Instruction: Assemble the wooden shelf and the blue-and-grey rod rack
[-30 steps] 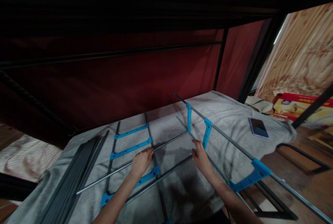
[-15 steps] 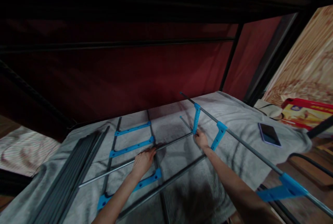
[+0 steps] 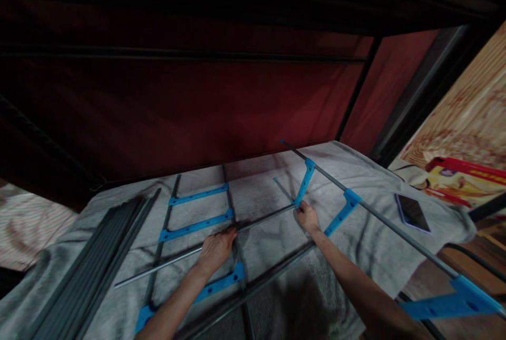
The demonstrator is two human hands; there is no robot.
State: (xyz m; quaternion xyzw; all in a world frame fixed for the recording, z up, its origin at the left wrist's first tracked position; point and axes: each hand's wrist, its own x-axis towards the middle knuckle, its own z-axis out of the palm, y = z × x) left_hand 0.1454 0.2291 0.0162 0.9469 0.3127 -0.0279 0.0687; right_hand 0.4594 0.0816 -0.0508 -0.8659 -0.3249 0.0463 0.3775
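Note:
My left hand [image 3: 218, 248] is closed around a thin grey metal tube [image 3: 158, 268], which slants across the left ladder-like frame of tubes and blue plastic connectors [image 3: 197, 230]. The far end of that tube meets a blue connector [image 3: 303, 187], where the fingers of my right hand [image 3: 307, 217] are closed on the connector's lower end. This connector joins a long tube [image 3: 399, 232] that runs from the back to the right front, with more blue connectors [image 3: 343, 211] along it. Another grey tube [image 3: 272, 271] crosses lower, partly behind my right forearm.
A bundle of grey tubes [image 3: 89, 266] lies at the left on the grey blanket [image 3: 261, 171]. A phone [image 3: 413, 212] rests at the right, near a red and yellow package [image 3: 462, 179]. Dark bars [image 3: 358, 87] and a red panel [image 3: 221, 113] stand behind.
The right-hand long tube and its blue connectors have swung slightly to the right. My hands keep their grips with little movement, and the camera view has shifted slightly.

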